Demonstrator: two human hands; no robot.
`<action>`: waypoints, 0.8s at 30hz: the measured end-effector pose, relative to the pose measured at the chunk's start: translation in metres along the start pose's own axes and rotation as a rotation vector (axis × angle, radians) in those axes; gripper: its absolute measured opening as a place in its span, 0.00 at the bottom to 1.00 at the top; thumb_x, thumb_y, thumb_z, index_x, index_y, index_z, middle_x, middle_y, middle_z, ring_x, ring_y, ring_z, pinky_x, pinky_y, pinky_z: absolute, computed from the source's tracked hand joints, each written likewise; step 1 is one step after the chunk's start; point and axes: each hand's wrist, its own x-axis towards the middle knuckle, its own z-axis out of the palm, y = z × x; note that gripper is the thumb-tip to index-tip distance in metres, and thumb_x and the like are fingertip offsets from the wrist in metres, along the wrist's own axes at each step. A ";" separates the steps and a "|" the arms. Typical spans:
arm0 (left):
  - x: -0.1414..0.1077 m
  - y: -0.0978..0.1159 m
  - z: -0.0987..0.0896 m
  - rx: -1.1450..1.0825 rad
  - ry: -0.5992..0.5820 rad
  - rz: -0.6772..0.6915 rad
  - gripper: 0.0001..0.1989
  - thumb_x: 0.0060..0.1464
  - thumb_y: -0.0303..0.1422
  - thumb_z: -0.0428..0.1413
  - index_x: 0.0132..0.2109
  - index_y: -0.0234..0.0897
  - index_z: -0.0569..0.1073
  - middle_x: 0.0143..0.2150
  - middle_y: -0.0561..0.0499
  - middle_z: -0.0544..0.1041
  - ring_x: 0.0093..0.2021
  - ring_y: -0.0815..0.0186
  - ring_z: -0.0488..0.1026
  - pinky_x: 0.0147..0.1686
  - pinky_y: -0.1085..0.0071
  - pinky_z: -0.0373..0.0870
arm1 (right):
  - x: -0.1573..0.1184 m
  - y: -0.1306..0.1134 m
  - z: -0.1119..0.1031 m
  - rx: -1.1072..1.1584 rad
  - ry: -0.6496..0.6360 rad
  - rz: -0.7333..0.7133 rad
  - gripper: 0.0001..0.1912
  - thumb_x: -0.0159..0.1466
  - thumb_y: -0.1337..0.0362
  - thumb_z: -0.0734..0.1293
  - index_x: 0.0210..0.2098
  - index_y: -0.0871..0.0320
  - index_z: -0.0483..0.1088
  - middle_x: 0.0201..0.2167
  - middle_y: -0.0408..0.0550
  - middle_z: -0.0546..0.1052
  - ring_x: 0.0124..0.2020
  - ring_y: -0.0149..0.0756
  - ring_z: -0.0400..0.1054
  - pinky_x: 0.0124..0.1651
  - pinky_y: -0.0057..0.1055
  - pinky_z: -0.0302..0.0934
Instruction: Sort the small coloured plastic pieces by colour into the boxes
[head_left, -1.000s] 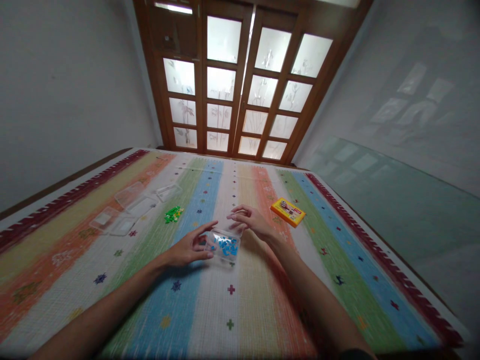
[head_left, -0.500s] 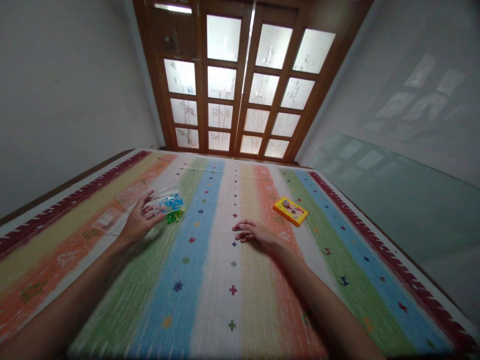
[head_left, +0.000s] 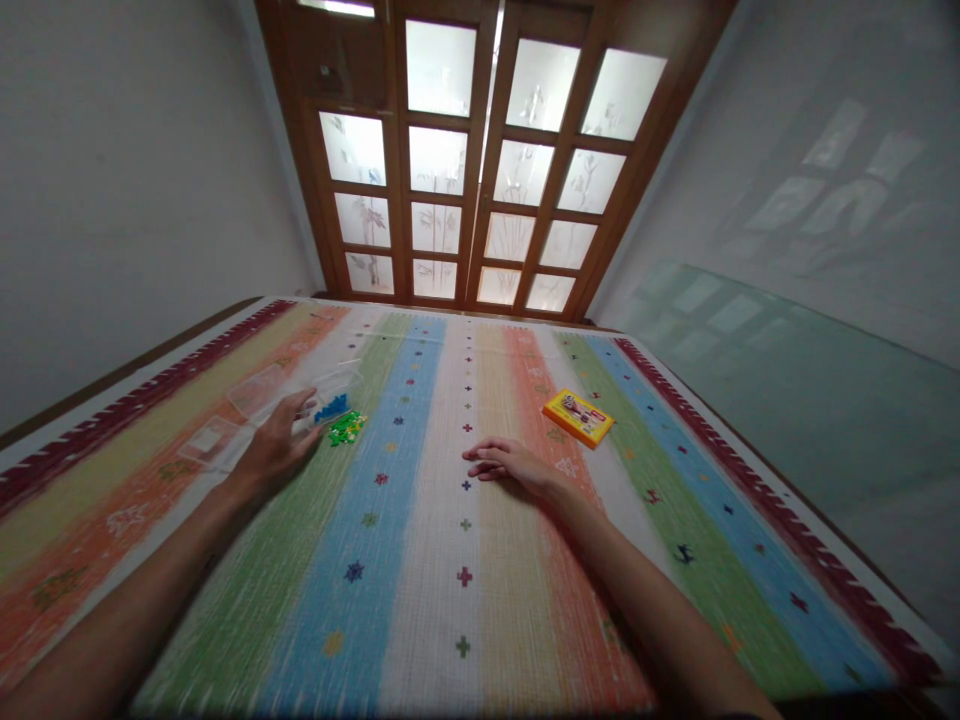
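Note:
My left hand is at the left of the cloth, thumb and fingers around the near side of a clear plastic box. The box is tipped, and its see-through walls are hard to make out. Small blue pieces are bunched at its low edge; whether they are inside or on the cloth I cannot tell. Right below them lies a loose pile of green pieces with some yellow and white ones. Near the middle, my right hand hovers or rests on the cloth, fingers loosely bent, holding nothing.
A yellow cardboard box lies right of my right hand. Two clear plastic containers or lids lie left of my left hand. The striped tablecloth covers the table; walls flank it, and a wooden glass-paned door stands beyond.
The clear box in my left hand has tipped, and its spread-out blue pieces have gathered toward the green pile. My right hand has kept its place. The view has shifted slightly.

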 end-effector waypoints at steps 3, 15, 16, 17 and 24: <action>-0.001 -0.001 -0.003 0.044 -0.055 0.067 0.25 0.64 0.43 0.52 0.64 0.42 0.64 0.60 0.40 0.74 0.55 0.51 0.77 0.55 0.50 0.76 | 0.001 0.001 0.000 0.006 0.006 -0.001 0.11 0.61 0.58 0.74 0.38 0.58 0.75 0.52 0.56 0.79 0.42 0.37 0.79 0.50 0.34 0.72; -0.008 -0.033 -0.010 0.095 -0.179 0.388 0.20 0.67 0.32 0.45 0.61 0.48 0.70 0.63 0.48 0.73 0.62 0.58 0.73 0.61 0.58 0.72 | -0.001 0.000 0.001 0.007 0.003 -0.009 0.11 0.60 0.59 0.75 0.37 0.58 0.75 0.51 0.56 0.79 0.42 0.36 0.79 0.51 0.34 0.72; -0.007 -0.032 -0.011 0.081 -0.169 0.379 0.19 0.66 0.32 0.46 0.60 0.49 0.70 0.62 0.49 0.74 0.61 0.57 0.73 0.60 0.57 0.73 | -0.001 0.000 0.001 0.004 0.004 -0.009 0.11 0.60 0.59 0.75 0.37 0.58 0.75 0.52 0.56 0.79 0.42 0.36 0.78 0.51 0.34 0.72; -0.006 -0.030 -0.012 0.072 -0.150 0.365 0.19 0.66 0.33 0.47 0.60 0.49 0.70 0.61 0.49 0.75 0.60 0.57 0.74 0.60 0.56 0.73 | -0.001 0.000 0.001 0.002 0.003 -0.009 0.11 0.60 0.59 0.75 0.37 0.58 0.75 0.52 0.56 0.79 0.42 0.35 0.78 0.51 0.33 0.72; 0.011 -0.003 -0.017 -0.052 0.124 0.115 0.24 0.59 0.38 0.59 0.61 0.47 0.65 0.57 0.43 0.73 0.48 0.55 0.80 0.51 0.50 0.80 | -0.002 0.001 0.002 0.010 0.008 -0.013 0.10 0.60 0.60 0.74 0.38 0.58 0.75 0.53 0.56 0.78 0.42 0.34 0.78 0.51 0.33 0.72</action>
